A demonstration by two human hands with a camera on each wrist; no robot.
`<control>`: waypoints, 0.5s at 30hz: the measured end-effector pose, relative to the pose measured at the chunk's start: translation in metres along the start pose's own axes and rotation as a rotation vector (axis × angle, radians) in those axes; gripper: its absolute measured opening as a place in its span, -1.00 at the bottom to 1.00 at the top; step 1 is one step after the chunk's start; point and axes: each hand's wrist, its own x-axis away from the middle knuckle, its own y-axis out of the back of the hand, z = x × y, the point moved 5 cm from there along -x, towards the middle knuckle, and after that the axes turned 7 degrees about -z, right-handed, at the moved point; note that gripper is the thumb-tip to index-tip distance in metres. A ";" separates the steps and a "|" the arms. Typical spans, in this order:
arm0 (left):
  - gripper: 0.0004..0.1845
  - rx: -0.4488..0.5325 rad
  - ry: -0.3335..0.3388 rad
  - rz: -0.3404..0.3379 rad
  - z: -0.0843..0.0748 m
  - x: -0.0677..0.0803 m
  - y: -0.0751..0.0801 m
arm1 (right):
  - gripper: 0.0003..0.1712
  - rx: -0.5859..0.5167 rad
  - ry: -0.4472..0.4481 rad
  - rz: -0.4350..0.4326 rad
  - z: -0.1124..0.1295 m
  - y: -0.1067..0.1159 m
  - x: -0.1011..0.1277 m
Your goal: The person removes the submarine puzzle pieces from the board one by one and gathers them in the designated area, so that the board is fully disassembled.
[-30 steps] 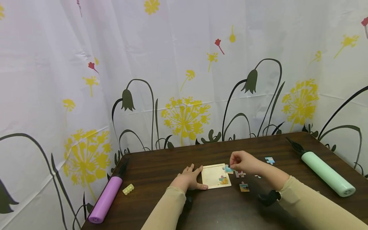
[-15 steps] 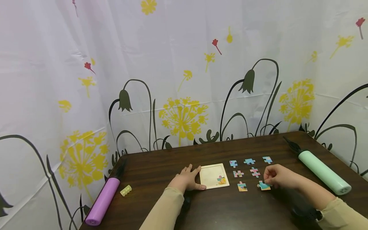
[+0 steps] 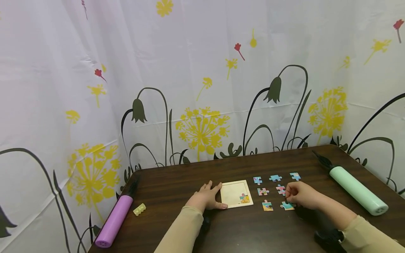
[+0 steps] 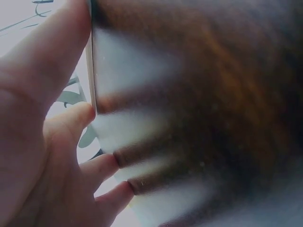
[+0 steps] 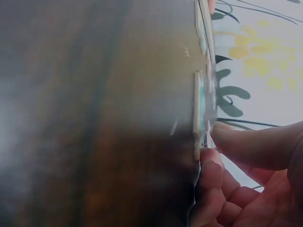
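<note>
A square, pale wooden puzzle frame (image 3: 230,192) lies on the table, with one printed puzzle piece (image 3: 244,198) in its lower right corner. My left hand (image 3: 207,197) rests against the frame's left side, fingers spread, thumb at the near corner. To the right lie several loose jigsaw pieces in rows, among them a blue one (image 3: 275,178) and a pink one (image 3: 263,191). My right hand (image 3: 302,195) pinches the edge of the teal puzzle piece (image 3: 287,206) nearest me on the right. In the right wrist view, thumb and curled fingers (image 5: 211,172) meet at that piece's end.
A purple hand pump (image 3: 115,219) lies at the table's left, beside a small yellow block (image 3: 139,209). On the right lies a mint green pump (image 3: 357,189). A flower-printed curtain (image 3: 202,88) hangs behind the dark wooden table (image 3: 240,232).
My right hand has moved from the frame's right edge out to the teal piece at lower right. That piece has since shifted slightly left. My left hand stays on the frame.
</note>
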 end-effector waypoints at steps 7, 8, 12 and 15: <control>0.01 0.001 0.002 0.003 0.000 0.000 0.000 | -0.87 0.017 0.008 -0.020 0.023 -0.003 -0.018; 0.01 0.001 0.002 0.003 -0.001 0.001 0.001 | -0.87 0.016 0.014 -0.022 0.029 -0.004 -0.022; 0.00 0.005 0.005 0.006 -0.001 0.002 0.001 | -0.87 0.016 0.059 -0.030 0.054 -0.014 -0.038; 0.00 0.010 0.007 0.008 -0.001 0.002 0.001 | -0.86 0.011 0.078 -0.022 0.068 -0.027 -0.048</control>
